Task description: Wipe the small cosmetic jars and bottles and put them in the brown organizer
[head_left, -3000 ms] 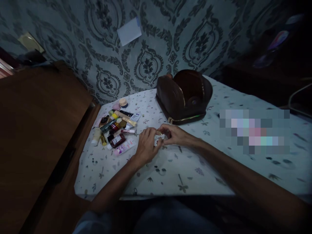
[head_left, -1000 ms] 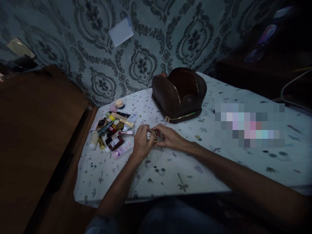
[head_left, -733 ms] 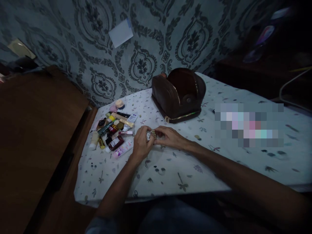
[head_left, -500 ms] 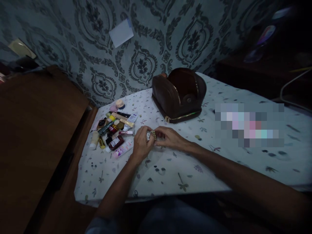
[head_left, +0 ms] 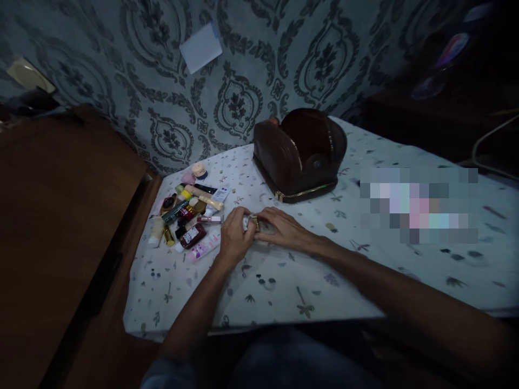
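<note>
My left hand (head_left: 234, 235) is closed around a small white and gold container (head_left: 254, 222), low over the tabletop. From the other side, the fingers of my right hand (head_left: 283, 230) meet at its gold end; most of the container is hidden, so its exact kind is unclear. Just left of my hands lies a pile of cosmetics. In it are a dark red bottle (head_left: 193, 236), a pink and white tube (head_left: 204, 248), a cream tube (head_left: 156, 231), a small gold tube (head_left: 168, 236) and a round jar with a pale lid (head_left: 199, 171).
A brown zippered bag (head_left: 279, 156) stands unzipped behind my hands, near the patterned wall (head_left: 239, 108). A printed cloth (head_left: 284, 302) covers the table. At right, a patch is blurred into blocks. A wooden cabinet (head_left: 60, 216) borders the left side; a bottle (head_left: 453, 49) stands back right.
Both hands stay in nearly the same place at the container. The fingers of my right hand have shifted at its gold end, and a dark reddish patch there no longer shows. The view has tilted slightly.
</note>
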